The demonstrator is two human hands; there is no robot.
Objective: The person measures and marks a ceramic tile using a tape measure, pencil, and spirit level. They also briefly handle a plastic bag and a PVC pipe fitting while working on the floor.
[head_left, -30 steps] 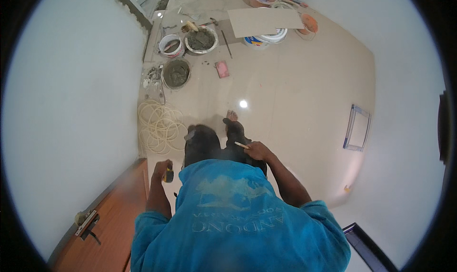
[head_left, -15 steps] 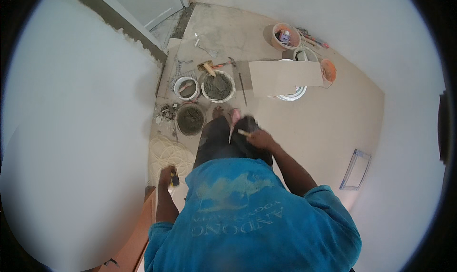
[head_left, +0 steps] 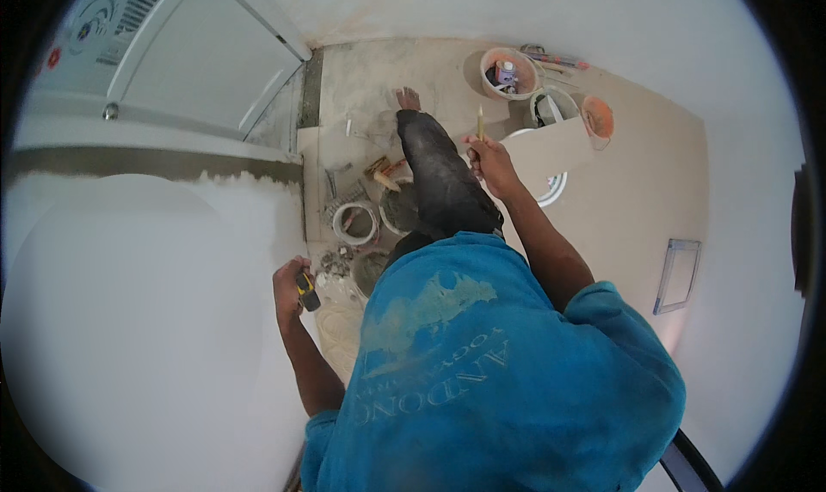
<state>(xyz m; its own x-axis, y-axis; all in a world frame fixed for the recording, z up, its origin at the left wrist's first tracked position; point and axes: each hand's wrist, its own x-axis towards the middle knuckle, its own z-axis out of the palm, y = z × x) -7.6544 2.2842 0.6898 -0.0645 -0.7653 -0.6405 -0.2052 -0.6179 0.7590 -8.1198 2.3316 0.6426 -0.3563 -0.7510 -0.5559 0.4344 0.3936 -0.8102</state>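
My left hand (head_left: 287, 287) grips a yellow-and-black tape measure (head_left: 308, 294) beside the white wall on the left. My right hand (head_left: 489, 161) is closed on a thin pale pencil (head_left: 480, 124), held tip up beside my dark-trousered leg (head_left: 430, 161). My bare foot (head_left: 409, 98) is out ahead on the tiled floor. Near my leg stand a white bucket (head_left: 355, 239) with a tool inside and buckets of grey mortar (head_left: 396, 204), partly hidden by my leg and shirt. A wooden-handled tool (head_left: 386, 180) lies across one of them.
A white door (head_left: 198, 53) and a grey mortar strip (head_left: 112, 163) along the wall are at upper left. A cream board (head_left: 546, 152) lies over containers at right, near pink (head_left: 488, 64) and orange (head_left: 594, 105) buckets. A framed panel (head_left: 676, 275) lies by the right wall.
I have stepped forward toward the door, my leg now beyond the mortar buckets. Both hands have risen in view, still holding the tape measure and pencil. More of the door now shows.
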